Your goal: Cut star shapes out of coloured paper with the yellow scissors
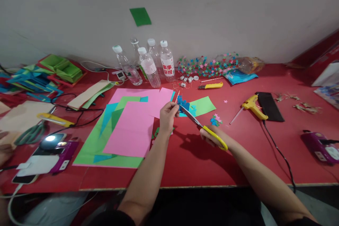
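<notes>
- L hand (167, 116): fingers pinch blue paper (185, 103), held over mid red counter (196, 171).
- R hand (209, 137): fingers grasp scissors (208, 130), yellow hdls., blades at blue paper.
- Stars (215, 120), asst. cols.: sm. pile nr. R hand.
- Glue gun (253, 107), yellow: far R.
- Sheets (132, 127), pink/green/blue: stacked L of L hand.
- Bottles (150, 70), clear, qty. 5: back, by wall (212, 14).

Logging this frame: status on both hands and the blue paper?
Left hand: pinching blue paper. Right hand: on yellow-handled scissors, blades at the paper. Close by: green sheet, loose star pile.
</notes>
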Demonstrator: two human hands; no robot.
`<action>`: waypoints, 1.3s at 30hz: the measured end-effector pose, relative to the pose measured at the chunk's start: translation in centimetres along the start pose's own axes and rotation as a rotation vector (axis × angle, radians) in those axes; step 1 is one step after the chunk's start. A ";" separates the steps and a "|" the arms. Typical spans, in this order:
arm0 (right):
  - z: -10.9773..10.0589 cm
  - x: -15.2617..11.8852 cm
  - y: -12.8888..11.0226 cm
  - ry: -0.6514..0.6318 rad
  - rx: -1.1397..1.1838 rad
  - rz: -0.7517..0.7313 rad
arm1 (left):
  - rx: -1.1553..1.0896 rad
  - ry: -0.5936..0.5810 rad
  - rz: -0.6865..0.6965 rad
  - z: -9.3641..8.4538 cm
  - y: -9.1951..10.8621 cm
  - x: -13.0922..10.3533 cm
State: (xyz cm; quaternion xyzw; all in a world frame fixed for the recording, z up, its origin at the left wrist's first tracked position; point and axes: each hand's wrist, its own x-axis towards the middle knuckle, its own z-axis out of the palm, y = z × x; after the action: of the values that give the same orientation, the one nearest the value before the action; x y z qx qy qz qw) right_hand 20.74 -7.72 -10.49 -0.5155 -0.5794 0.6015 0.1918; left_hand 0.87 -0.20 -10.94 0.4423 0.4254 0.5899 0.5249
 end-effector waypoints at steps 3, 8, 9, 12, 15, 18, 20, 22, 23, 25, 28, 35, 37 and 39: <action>0.3 0.2 0.5 -0.015 0.032 -0.017 | -0.002 0.009 0.016 0.2 -0.3 -0.1; 0.9 0.6 1.2 -0.040 0.116 -0.059 | 0.008 0.015 0.055 0.4 -0.7 -0.4; 1.0 0.6 1.2 -0.036 0.124 -0.066 | 0.024 0.011 0.072 0.5 -0.7 -0.5; 1.2 0.6 1.1 -0.031 0.138 -0.080 | 0.104 0.001 0.150 0.5 -0.7 -0.6; 1.3 0.5 1.0 -0.022 0.134 -0.061 | 0.180 0.027 0.250 0.4 -0.8 -0.5; 1.4 0.5 0.8 -0.005 0.132 -0.041 | 0.190 0.036 0.270 0.3 -1.0 -0.4; 1.5 0.5 0.8 0.017 0.143 -0.025 | 0.159 0.016 0.242 0.3 -1.2 -0.3; 1.7 0.4 0.7 0.039 0.144 -0.005 | 0.107 -0.009 0.221 0.3 -1.4 -0.2; 1.8 0.4 0.6 0.047 0.139 0.002 | 0.077 -0.022 0.213 0.3 -1.4 -0.2; 1.9 0.3 0.6 0.058 0.124 0.015 | 0.029 -0.039 0.196 0.4 -1.5 -0.1; 1.9 0.4 0.8 0.074 0.114 0.037 | -0.003 -0.033 0.184 0.5 -1.6 0.0; 1.8 0.6 1.7 0.087 0.125 0.016 | -0.009 -0.024 0.188 0.4 -1.4 0.0; 1.9 0.6 1.6 0.089 0.118 0.009 | -0.009 -0.026 0.188 0.4 -1.4 -0.1; 1.8 0.6 1.3 0.090 0.107 0.003 | -0.004 -0.026 0.185 0.5 -1.3 -0.1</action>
State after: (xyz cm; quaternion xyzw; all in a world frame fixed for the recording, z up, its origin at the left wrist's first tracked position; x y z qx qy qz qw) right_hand 19.45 -8.49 -12.26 -0.5316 -0.5365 0.6083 0.2441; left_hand 1.65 -0.16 -12.10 0.4863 0.3748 0.6309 0.4744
